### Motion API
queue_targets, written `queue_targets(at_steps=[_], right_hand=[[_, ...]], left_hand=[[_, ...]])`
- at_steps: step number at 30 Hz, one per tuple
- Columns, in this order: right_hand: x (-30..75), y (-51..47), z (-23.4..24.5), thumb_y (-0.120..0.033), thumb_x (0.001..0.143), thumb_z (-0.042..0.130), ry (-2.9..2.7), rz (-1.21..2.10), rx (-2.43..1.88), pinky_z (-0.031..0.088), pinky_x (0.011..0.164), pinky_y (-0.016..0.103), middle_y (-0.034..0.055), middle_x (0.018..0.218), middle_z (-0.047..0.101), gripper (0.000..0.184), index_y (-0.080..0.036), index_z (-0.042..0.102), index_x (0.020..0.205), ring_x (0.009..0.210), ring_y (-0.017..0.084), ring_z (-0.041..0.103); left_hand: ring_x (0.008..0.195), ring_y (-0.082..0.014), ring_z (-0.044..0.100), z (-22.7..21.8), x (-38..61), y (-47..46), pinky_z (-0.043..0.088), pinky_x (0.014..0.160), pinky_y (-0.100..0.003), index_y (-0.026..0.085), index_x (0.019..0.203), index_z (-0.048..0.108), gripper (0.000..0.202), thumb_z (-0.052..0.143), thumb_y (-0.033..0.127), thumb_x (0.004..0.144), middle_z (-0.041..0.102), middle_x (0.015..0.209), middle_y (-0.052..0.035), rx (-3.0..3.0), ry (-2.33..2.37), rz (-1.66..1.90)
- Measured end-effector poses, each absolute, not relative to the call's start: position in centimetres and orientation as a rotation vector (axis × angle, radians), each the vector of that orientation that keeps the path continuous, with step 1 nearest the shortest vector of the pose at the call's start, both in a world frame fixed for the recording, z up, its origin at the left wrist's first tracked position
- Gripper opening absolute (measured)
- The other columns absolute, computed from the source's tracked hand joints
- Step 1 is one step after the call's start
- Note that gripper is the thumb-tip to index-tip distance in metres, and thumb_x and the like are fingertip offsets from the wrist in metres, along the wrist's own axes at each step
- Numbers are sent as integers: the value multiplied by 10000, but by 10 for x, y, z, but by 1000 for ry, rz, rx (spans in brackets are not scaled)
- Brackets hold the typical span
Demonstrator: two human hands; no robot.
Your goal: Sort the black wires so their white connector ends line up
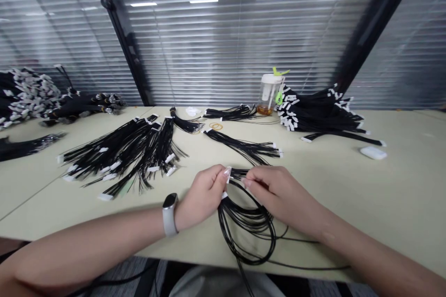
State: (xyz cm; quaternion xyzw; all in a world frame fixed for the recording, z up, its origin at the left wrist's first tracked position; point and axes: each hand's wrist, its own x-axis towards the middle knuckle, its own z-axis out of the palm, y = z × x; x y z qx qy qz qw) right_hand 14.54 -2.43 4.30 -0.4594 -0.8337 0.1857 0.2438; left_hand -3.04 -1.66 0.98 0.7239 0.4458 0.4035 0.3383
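My left hand (206,193) grips a white connector (228,174) between thumb and fingers, near the front of the table. Black wires run from it to my right hand (275,191), whose thumb and forefinger pinch around the wires close to the connector. Below my hands the black wire harness (256,257) hangs in loops over the table's front edge. A second white connector (224,195) shows just under my left thumb. Whatever lies deeper inside both hands is hidden by the fingers.
Fanned wire harnesses (139,144) with white connectors lie to the left; another harness (240,144) lies just beyond my hands. Rubber bands (216,126), a lidded cup (269,93), a stacked harness pile (317,109) and a white object (373,152) rest on the table (393,199).
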Motion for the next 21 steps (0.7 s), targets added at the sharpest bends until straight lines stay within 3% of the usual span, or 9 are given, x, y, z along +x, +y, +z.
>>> queue_targets(at_steps=[21], right_hand=[[141, -23, 33, -230, 868, 390, -2271, 442, -1207, 299, 562, 221, -25, 597, 517, 255, -168, 476, 636, 588, 94, 450]], left_hand=[[554, -90, 396, 8, -30, -17, 324, 558, -215, 166, 606, 390, 343, 326, 358, 883, 419, 564, 37, 1933, 1163, 956]])
